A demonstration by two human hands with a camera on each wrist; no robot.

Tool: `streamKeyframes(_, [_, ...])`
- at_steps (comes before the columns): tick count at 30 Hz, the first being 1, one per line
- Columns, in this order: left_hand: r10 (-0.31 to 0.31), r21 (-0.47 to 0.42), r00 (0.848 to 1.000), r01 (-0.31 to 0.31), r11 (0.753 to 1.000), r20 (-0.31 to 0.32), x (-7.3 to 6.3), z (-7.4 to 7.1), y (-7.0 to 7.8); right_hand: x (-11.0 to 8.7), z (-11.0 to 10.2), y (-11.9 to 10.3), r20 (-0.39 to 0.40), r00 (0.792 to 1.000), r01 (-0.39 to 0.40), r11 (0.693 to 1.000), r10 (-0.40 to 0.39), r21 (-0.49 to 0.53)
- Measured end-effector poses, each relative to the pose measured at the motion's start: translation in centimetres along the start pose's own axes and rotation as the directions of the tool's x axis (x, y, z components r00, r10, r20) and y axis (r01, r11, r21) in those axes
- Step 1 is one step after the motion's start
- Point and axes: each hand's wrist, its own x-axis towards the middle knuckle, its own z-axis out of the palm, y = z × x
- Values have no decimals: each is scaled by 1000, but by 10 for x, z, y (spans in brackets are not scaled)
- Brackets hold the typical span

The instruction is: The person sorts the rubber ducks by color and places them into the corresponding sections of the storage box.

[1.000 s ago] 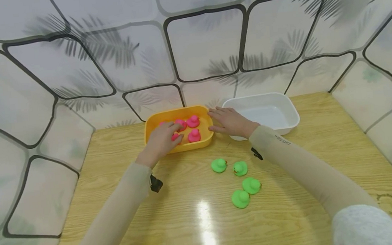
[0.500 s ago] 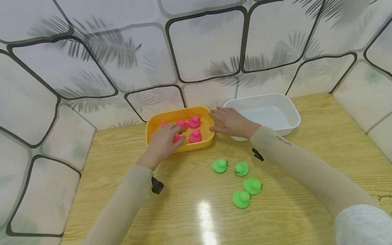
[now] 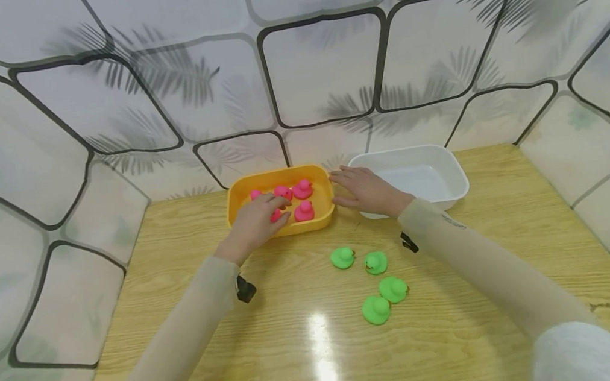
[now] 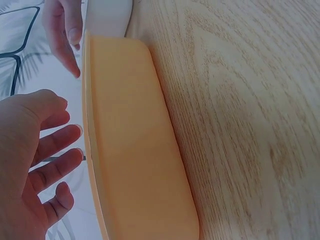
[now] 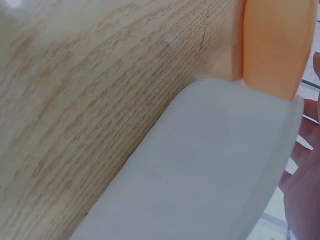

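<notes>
My left hand (image 3: 255, 220) hovers over the left side of a yellow-orange tub (image 3: 304, 227) with fingers loosely bent. Several pink rubber ducks (image 3: 304, 211) lie in that tub, some partly hidden behind the hand. In the left wrist view the left hand (image 4: 30, 160) is above the tub's rim with nothing between its fingers. My right hand (image 3: 366, 190) extends over the left edge of a white tub (image 3: 429, 181), fingertips near the yellow tub's right rim. The right wrist view shows this hand (image 5: 306, 175) partly, beyond the white tub's wall (image 5: 200, 160).
Several green rubber ducks (image 3: 376, 310) sit on the wooden table (image 3: 242, 347) in front of the two tubs. Both tubs stand side by side at the back, close to a wall (image 3: 322, 74) with a stone and leaf pattern.
My right hand has shifted slightly to the right, away from the yellow tub. The left hand has barely moved over the pink ducks. Tubs and green ducks stay put.
</notes>
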Motion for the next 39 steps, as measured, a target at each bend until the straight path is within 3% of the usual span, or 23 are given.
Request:
streamKeyframes(12, [-2,-28,1000,2,1000,-4,2,3,3,-26,-7,-9,-117,980,163,987,-163,-9])
streamKeyframes(23, [39,-39,998,-41,998,-46,5,6,9,-54,-5,-28,-139,961,241,971,-239,0])
streamKeyframes(31, [58,-49,998,-59,997,-19,14,11,18,-74,4,-43,-52,961,273,961,-271,46])
streamKeyframes(39, [111,-42,994,-111,993,-3,36,20,33,-84,23,-49,27,950,311,950,-312,23])
